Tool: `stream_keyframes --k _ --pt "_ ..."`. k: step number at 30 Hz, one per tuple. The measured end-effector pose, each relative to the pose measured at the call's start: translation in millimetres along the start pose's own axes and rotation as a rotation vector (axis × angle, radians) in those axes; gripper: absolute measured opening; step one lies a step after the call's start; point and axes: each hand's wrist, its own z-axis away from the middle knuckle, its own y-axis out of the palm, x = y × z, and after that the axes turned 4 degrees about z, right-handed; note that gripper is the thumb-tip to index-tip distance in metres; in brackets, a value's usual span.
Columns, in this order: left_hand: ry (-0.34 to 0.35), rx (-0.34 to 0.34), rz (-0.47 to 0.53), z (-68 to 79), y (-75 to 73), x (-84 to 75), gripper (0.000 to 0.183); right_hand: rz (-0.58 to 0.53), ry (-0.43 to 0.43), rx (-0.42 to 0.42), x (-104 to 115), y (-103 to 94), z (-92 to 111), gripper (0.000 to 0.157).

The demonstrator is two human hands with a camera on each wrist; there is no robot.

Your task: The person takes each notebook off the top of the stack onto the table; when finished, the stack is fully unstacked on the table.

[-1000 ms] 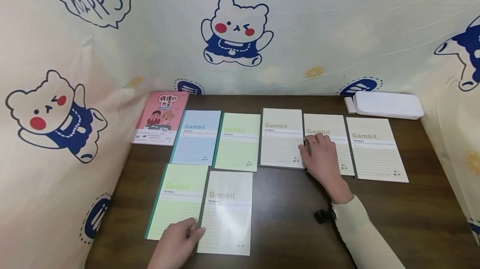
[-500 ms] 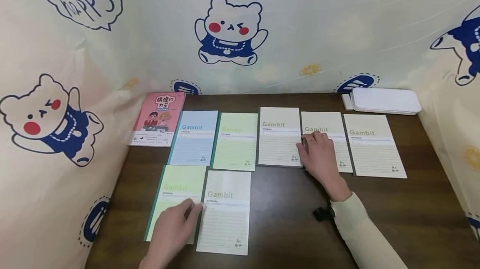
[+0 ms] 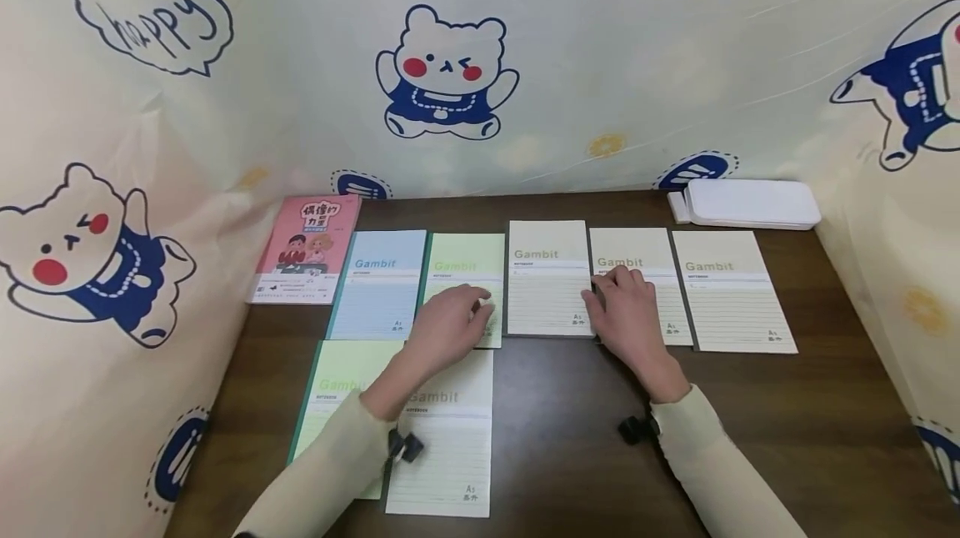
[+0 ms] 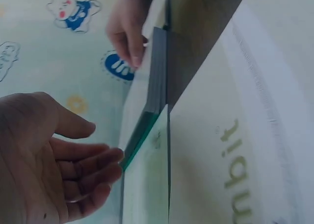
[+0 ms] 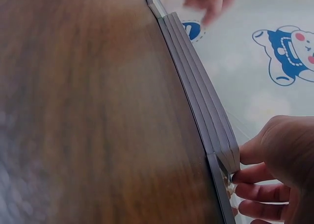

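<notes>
In the head view my left hand (image 3: 450, 321), fingers loosely bent and holding nothing, is over the upper green notebook (image 3: 461, 267). Its fingers also show empty in the left wrist view. My right hand (image 3: 625, 313) has thumb and index finger at the right edge of a stack of grey-white Gambit notebooks (image 3: 546, 296). The right wrist view shows these fingertips pinching the corner of the stack (image 5: 201, 91), whose dark spines face the camera. The remaining fingers lie over the middle grey-white notebook (image 3: 637, 244), partly hiding it.
Left of the green notebook are a blue notebook (image 3: 378, 296) and a pink book (image 3: 303, 250). Another green notebook (image 3: 352, 363) and a grey-white one (image 3: 450, 463) are nearer. One more grey-white notebook (image 3: 731, 304) and a white case (image 3: 753, 203) are at right.
My left hand has moved forward and right, from the near notebooks to above the upper green notebook. My right hand stays at the stack's edge. The head view has shifted slightly.
</notes>
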Motion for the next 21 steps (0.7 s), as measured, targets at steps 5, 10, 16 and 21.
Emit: stream_keyframes --k 5,10,16,21 --pt "0.011 0.075 -0.07 -34.4 22.8 -1.3 0.023 -0.002 0.013 0.014 1.5 -1.8 0.2 0.04" --pt "0.014 0.085 -0.075 -41.9 32.8 0.2 0.024 -0.018 0.024 0.03 7.9 -3.5 0.5 0.048" --pt "0.112 0.063 -0.269 -44.4 42.2 0.9 0.019 0.004 0.025 0.019 14.3 -3.3 1.0 0.055" --pt "0.187 0.003 -0.393 -41.3 45.0 -0.3 0.021 0.036 -0.011 -0.062 15.6 -0.8 4.0 0.054"
